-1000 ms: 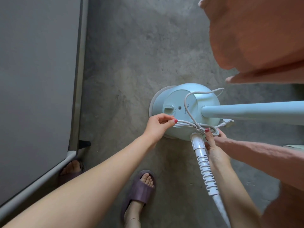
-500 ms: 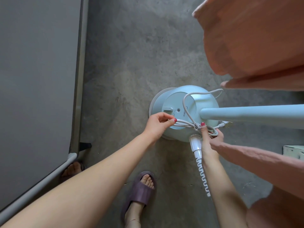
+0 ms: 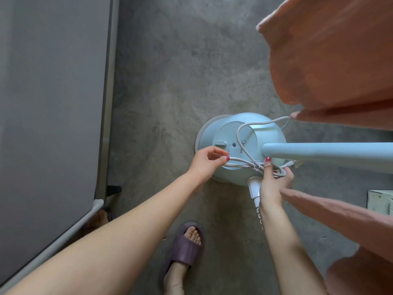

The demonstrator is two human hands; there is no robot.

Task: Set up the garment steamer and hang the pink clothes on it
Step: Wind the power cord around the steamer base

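While the steamer (image 3: 240, 145) stands on the concrete floor (image 3: 180, 71) below you, your left hand (image 3: 207, 161) pinches its bundled cord (image 3: 244, 165) and your right hand (image 3: 274, 182) grips the cord, apparently at the tie. The pink clothes (image 3: 331, 54) hang at upper right, beside the pole (image 3: 327, 151).

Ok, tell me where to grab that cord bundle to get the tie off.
Pinch the tie itself, at the bundle's waist where the cord loops cross, coming from the near side above the base. The left hand already pinches the loop end, so the right hand, at the tie, can probably work it loose.
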